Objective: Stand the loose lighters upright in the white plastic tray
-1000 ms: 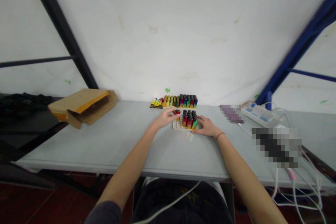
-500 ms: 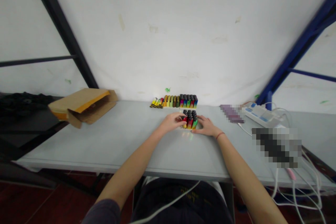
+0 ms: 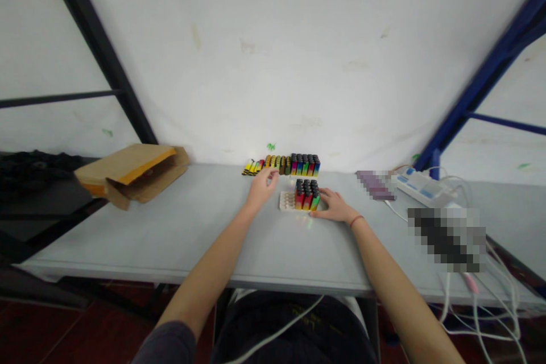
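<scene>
A white tray with round holes (image 3: 287, 201) lies on the table, its left part bare. Upright lighters with red, yellow and green bodies and black tops (image 3: 306, 195) fill its right part. My right hand (image 3: 335, 206) grips the tray's right end, thumb at the front corner and fingers along the side. My left hand (image 3: 261, 188) hovers left of and behind the tray, fingers curled but apart, with nothing visible in them. Just beyond it are loose yellow and red lighters (image 3: 252, 167) lying down, and upright yellow-to-green lighters (image 3: 281, 164).
Behind the tray stands a block of dark rainbow lighters (image 3: 305, 165) near the wall. An opened cardboard box (image 3: 132, 170) sits at left. On the right lie a blurred phone (image 3: 376, 185), a white power strip (image 3: 422, 187) and tangled white cables (image 3: 482, 318).
My left hand has left the tray's lighters and moved back and left, towards the loose ones. The tray's holes on the left now show. My right hand has stayed in place.
</scene>
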### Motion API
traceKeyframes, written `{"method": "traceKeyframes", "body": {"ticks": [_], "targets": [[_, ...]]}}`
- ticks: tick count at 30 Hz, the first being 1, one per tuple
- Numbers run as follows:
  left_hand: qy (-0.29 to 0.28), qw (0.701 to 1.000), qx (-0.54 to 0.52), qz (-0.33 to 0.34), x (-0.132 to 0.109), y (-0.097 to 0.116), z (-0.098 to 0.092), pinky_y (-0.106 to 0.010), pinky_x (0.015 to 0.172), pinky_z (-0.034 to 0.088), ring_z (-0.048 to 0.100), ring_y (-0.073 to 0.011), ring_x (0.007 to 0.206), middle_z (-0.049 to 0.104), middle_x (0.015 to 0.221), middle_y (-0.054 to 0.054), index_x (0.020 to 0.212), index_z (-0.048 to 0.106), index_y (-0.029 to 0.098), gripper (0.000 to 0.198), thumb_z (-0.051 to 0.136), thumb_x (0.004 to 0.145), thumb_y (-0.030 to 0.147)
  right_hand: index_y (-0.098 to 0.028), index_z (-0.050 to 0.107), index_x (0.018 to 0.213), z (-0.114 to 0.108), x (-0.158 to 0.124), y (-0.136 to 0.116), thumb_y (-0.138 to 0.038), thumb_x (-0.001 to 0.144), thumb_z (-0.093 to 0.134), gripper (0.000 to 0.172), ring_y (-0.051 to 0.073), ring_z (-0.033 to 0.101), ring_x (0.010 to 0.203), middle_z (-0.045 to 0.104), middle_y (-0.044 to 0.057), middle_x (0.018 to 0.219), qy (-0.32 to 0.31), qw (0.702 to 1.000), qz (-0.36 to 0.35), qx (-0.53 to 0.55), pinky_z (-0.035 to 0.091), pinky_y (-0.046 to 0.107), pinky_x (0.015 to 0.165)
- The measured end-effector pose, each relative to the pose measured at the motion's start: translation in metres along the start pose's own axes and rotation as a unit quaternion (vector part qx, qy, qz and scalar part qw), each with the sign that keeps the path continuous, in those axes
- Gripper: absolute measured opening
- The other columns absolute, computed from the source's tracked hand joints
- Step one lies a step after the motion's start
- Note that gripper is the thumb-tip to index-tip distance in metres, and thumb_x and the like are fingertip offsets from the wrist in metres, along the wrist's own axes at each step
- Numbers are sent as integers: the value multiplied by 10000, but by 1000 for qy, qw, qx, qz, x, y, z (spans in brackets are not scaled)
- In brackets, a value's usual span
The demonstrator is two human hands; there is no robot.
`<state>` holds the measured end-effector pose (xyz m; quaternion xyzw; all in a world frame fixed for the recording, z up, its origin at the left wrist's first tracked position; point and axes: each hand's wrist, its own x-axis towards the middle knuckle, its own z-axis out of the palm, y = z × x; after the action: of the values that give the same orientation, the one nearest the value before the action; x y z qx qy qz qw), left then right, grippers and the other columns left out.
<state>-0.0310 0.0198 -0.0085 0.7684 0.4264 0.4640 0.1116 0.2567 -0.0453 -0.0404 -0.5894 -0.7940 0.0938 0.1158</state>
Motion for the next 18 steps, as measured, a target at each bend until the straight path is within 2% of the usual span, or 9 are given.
{"method": "traceKeyframes", "body": {"ticks": [1,3,5,8,11,16,18], "targets": [[21,999,36,-34,7,-12,-4,-359,976,537,673,-211,1042,726,1135,-109,1146,694,173,314,432,981,226,-195,520,1509,0,0,0,-821,774,615,969,393,366,1483,431,187,1595,2,1000,-2,1,263,566,1220],[26,986,130,-102,19,-37,-10,-421,1080,482,634,-255,1192,702,1249,-147,1244,670,153,406,400,942,134,-205,533,1498,1,0,1,-830,772,608,961,395,365,1482,426,183,1600,0,1000,-6,0,271,576,1213],[-5,969,205,-135,28,-59,-15,-452,1134,438,563,-280,1323,621,1406,-175,1367,609,133,488,382,935,118,-207,544,1488,1,0,1,-838,770,602,957,394,364,1483,430,182,1598,-3,1000,-9,-2,275,574,1210],[-83,949,277,-127,33,-83,-17,-436,1168,410,466,-286,1434,459,1583,-164,1463,539,140,525,380,963,169,-213,550,1484,0,-1,2,-847,767,597,957,388,366,1483,442,177,1588,-1,1000,-8,-2,272,564,1215],[-128,938,304,-107,33,-96,-17,-429,1161,426,493,-283,1414,433,1607,-143,1460,550,162,525,375,966,194,-213,534,1497,0,-2,1,-858,762,592,979,393,361,1483,426,184,1597,1,1000,-7,-2,265,582,1213],[-147,929,325,-98,37,-101,-22,-428,1156,425,553,-293,1344,573,1462,-182,1439,559,117,527,393,952,227,-226,547,1484,-1,-3,0,-856,757,600,963,386,364,1482,438,175,1586,-2,1000,-2,0,261,582,1216],[-153,925,334,-99,39,-99,-24,-441,1177,401,500,-309,1398,518,1523,-177,1444,553,122,531,408,955,272,-233,556,1475,-1,-3,0,-847,758,610,945,383,372,1478,440,170,1584,-1,1000,-1,1,266,578,1215]]}}
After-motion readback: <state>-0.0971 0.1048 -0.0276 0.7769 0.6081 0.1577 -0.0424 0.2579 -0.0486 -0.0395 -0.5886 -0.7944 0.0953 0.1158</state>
